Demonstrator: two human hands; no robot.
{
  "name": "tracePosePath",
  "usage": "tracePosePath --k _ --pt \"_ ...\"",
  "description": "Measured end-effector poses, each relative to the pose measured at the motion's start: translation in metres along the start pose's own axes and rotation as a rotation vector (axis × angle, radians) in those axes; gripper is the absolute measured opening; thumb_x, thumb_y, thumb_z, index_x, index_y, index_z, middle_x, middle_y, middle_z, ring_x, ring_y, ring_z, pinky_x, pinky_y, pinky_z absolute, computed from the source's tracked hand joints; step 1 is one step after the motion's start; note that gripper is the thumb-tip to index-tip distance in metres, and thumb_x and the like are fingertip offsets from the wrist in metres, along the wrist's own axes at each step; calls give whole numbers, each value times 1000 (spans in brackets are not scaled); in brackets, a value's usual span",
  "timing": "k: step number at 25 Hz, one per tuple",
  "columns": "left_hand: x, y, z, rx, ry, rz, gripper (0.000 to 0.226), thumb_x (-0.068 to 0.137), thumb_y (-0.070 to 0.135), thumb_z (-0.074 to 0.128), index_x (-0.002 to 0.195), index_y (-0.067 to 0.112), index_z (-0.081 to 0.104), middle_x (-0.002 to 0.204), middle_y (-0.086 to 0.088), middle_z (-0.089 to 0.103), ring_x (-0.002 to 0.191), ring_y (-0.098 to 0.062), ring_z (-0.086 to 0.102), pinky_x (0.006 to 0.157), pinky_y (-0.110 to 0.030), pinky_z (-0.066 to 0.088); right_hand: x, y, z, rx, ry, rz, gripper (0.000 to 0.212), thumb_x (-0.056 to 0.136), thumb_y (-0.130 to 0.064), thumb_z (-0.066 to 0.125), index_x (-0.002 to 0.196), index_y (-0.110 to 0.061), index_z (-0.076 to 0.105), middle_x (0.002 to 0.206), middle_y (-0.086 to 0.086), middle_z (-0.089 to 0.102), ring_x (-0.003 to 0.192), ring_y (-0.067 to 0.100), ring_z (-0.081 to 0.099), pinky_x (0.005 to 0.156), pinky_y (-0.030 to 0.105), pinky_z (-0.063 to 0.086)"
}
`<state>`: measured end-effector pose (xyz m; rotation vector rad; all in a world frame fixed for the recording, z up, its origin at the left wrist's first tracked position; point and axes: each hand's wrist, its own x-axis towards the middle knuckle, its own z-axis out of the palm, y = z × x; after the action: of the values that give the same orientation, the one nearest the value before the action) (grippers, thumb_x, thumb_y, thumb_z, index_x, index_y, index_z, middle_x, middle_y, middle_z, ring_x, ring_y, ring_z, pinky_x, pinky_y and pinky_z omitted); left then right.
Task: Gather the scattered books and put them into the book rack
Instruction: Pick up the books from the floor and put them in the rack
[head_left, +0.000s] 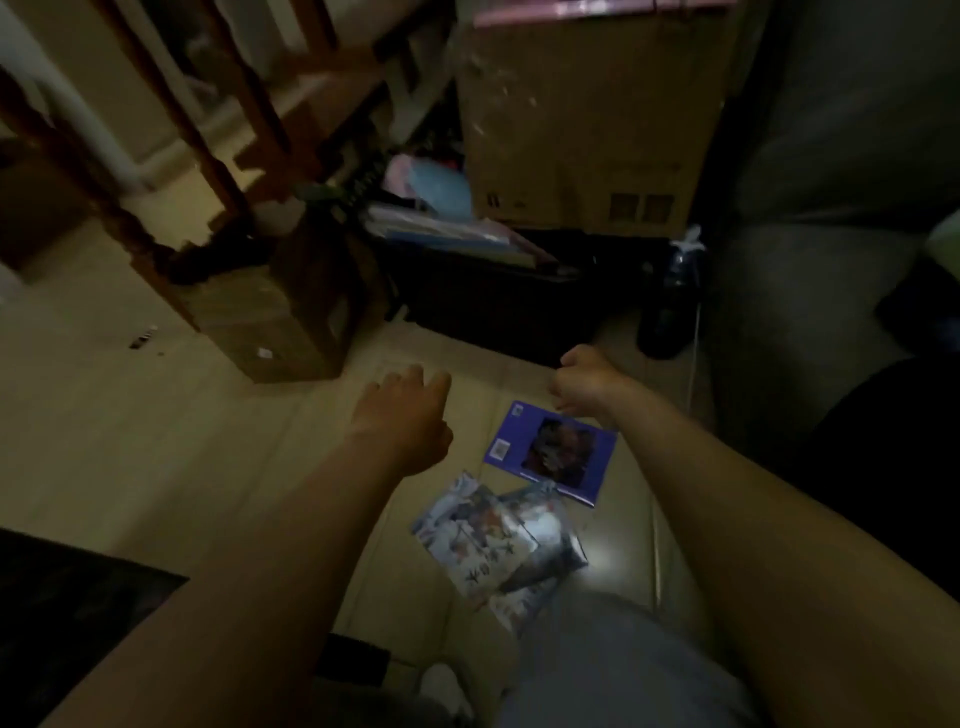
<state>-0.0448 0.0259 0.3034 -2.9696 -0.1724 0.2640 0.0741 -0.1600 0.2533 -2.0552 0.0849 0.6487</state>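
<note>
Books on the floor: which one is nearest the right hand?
The purple book with the dark picture on its cover, lying right by the right hand. The two pale illustrated books overlap each other closer to the person's knee.

No wording can be read anywhere; the view is dim and blurred. The purple book (550, 452) lying on the floor (130, 441) carries two small square code patches near its left edge, too smeared to make out. The large cardboard box (582, 130) bears dark square printed marks low on its front, equally illegible.
</note>
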Motion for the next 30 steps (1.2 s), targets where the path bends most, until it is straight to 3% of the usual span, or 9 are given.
tracePosePath --k 3,9,11,13,17,21,25,28,30 --pt "34 11 53 8 -133 61 60 92 34 58 143 19 31 129 -12 45 112 -32 50 85 -40 42 49 63 28 -51 -36 123 7 73 -8 64 78 -8 58 71 17 55 74 34 64 66 45 54" --pt "73 18 172 -112 -491 207 75 85 41 68 145 22 29 132 -11 45 116 -29 52 88 -38 47 103 145 106 -320 -266 194 19 89 -15 70 94 -11 53 83 11 51 71 23 54 57 30 44" --pt "76 21 207 -112 -580 240 83 85 39 69 150 22 21 141 -11 40 123 -29 48 93 -37 45 111 173 133 -506 -329 168 54 84 -33 77 124 -10 49 102 12 58 86 23 61 65 31 49" --pt "78 24 236 -90 -621 282 86 85 36 69 152 23 17 147 -11 35 129 -30 45 98 -39 44 114 197 155 -693 -350 171 98 75 -50 81 147 -9 29 134 13 51 116 31 57 84 40 50" --pt "85 28 281 -104 -622 339 83 86 28 69 151 19 18 146 -12 37 130 -30 45 98 -39 43 119 222 183 -816 -328 197 118 62 -64 83 150 -11 25 148 14 36 131 33 45 100 47 43" --pt "92 29 309 -102 -623 392 89 84 22 70 153 20 13 154 -15 25 137 -33 36 103 -43 42 122 227 193 -803 -274 213 102 69 -52 85 148 -14 32 151 15 33 134 32 41 104 46 41" --pt "103 35 323 -19 -480 475 88 85 19 68 153 14 12 159 -17 8 145 -37 18 102 -46 46 117 224 199 -766 -228 242 87 80 -38 79 149 -14 33 149 16 34 131 33 44 103 46 42" --pt "107 39 324 35 -451 504 84 87 16 66 153 11 13 160 -16 7 148 -35 6 104 -46 41 116 226 204 -749 -198 252 80 83 -35 77 147 -15 34 142 14 41 125 33 48 99 45 44" --pt "108 40 323 59 -411 510 78 88 18 64 151 11 19 157 -17 14 147 -35 9 107 -47 37 115 228 206 -741 -189 251 73 86 -34 74 146 -16 36 138 12 45 120 32 52 97 45 46"
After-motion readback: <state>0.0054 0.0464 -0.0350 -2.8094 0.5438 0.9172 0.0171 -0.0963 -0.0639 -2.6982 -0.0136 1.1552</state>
